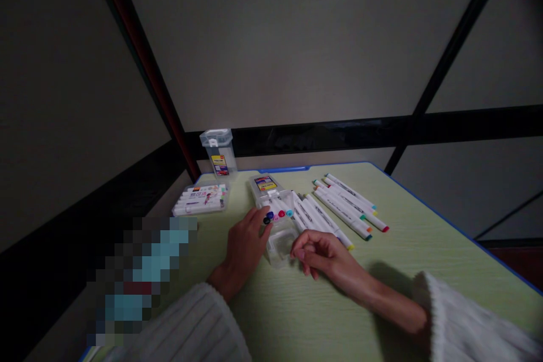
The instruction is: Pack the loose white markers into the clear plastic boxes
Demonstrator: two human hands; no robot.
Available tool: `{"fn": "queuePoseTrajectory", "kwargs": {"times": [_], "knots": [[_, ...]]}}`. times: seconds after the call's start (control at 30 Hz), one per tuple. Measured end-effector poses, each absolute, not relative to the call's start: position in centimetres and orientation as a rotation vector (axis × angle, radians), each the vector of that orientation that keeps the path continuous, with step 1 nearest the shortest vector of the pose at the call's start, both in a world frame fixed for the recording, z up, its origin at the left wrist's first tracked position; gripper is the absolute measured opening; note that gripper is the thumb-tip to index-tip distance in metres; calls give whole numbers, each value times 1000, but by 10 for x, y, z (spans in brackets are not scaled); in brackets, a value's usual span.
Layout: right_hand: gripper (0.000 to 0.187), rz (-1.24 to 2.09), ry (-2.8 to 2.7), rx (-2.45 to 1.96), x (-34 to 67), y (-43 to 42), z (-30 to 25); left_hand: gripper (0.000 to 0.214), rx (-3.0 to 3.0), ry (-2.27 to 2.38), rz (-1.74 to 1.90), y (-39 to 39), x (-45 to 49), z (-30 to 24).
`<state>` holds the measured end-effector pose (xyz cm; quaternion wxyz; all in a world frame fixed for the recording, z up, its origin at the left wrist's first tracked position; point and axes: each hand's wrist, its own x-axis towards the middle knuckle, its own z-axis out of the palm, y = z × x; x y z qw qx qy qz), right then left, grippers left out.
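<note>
head-worn camera | faces forward and down | table [416, 226] close below, panels [275, 39] beyond

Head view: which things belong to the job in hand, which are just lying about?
Job in hand, apparently:
open clear marker case, by the left hand and right hand;
capped markers inside it;
probably the loose white markers beside it.

Lying about, apparently:
upright clear plastic case, at back;
flat-lying case of markers, far left.

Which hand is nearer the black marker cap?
Left. The left hand has its fingers right by the black cap, though contact is hard to tell; the right hand is farther away, to the cap's right.
</note>
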<state>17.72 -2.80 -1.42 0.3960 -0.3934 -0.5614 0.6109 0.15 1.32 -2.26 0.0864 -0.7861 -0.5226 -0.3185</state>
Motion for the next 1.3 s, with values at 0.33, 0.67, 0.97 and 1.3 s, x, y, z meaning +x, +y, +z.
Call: {"fn": "queuePoseTrajectory", "kwargs": {"times": [0.33,0.67,0.97,1.3], "knots": [[22,1485,-1524,-996,178,-27,-19,29,-2388,-1443,-1042,11,3,-19],[22,1378,-1631,-1003,177,-30,-20,14,-2372,-1257,-1249,8,4,-16],[23,1345,-1649,-1019,177,-30,-20,20,-2357,-1261,-1234,5,4,-16],[19,1113,-1815,-1081,181,-29,-14,25,-2368,-1216,-1199,5,4,-17]]}}
